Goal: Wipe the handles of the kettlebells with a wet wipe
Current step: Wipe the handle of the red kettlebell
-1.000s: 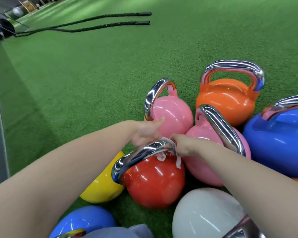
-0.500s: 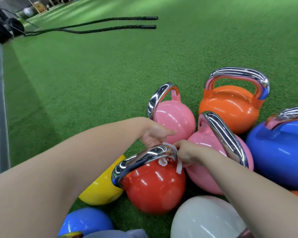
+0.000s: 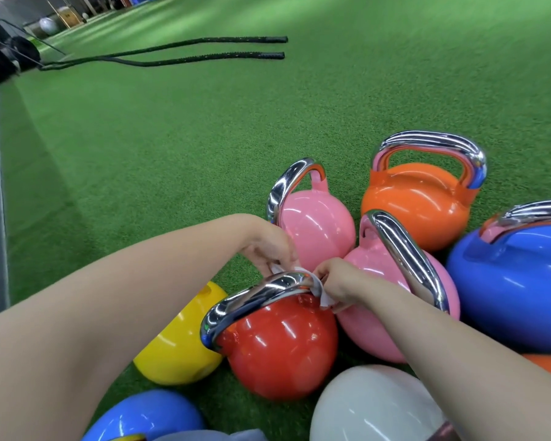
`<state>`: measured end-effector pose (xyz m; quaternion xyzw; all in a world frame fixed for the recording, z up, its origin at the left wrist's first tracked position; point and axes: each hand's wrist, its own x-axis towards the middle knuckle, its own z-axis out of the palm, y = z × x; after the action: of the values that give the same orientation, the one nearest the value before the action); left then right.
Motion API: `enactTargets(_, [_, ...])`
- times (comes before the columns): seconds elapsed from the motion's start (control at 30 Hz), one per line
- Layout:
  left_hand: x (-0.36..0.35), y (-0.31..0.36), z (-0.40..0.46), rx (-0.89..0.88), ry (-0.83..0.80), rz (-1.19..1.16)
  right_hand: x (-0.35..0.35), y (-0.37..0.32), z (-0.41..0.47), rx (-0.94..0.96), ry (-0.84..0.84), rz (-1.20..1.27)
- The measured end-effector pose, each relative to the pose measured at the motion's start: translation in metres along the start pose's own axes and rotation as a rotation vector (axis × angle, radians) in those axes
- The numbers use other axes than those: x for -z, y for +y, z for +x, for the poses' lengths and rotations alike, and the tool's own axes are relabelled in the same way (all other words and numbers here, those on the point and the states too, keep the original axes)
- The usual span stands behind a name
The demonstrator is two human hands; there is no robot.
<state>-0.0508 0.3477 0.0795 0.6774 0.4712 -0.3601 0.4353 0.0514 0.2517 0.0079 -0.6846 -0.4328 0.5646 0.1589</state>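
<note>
Nearest the viewer: red kettlebell (image 3: 277, 348), chrome handle (image 3: 261, 294) draped at its far end with the wet wipe (image 3: 323, 296). Right hand (image 3: 337, 286) pinches it; left hand (image 3: 269, 249), a moment ago open on the pink kettlebell (image 3: 315, 230) behind, now pinches it too, so two-handed wiping can begin.

Blue kettlebell (image 3: 519, 281) cut off by right edge. White kettlebell (image 3: 372, 409) and second blue one (image 3: 147, 415) cut off at bottom. Wet wipe (image 3: 323, 297) mostly hidden under fingers. Far gear at top left too blurred.
</note>
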Motion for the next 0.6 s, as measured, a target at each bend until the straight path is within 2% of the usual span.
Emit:
enactTargets(0.1, [0.004,0.017,0.003,-0.036,0.214,0.446,0.002,0.001,-0.005,0.000,0.001,-0.080])
enactTargets(0.17, [0.001,0.033,0.006,-0.101,0.359,0.532,0.003,0.002,-0.007,0.004,-0.010,-0.107])
enactTargets(0.2, [-0.002,0.042,0.006,-0.119,0.380,0.550,0.003,0.002,-0.007,0.008,-0.009,-0.119])
enactTargets(0.27, [-0.012,0.051,0.010,-0.074,0.282,0.551,0.006,0.004,-0.008,0.004,0.013,-0.136])
enactTargets(0.37, [-0.024,0.049,0.024,0.063,0.052,0.414,0.008,0.009,-0.006,0.000,0.058,-0.152])
enactTargets(0.47, [-0.024,0.044,0.036,0.108,0.018,0.463,0.005,0.013,-0.002,0.041,0.068,-0.169])
enactTargets(0.6, [-0.024,0.041,0.038,0.164,-0.084,0.410,-0.002,0.012,-0.006,0.118,0.044,-0.241])
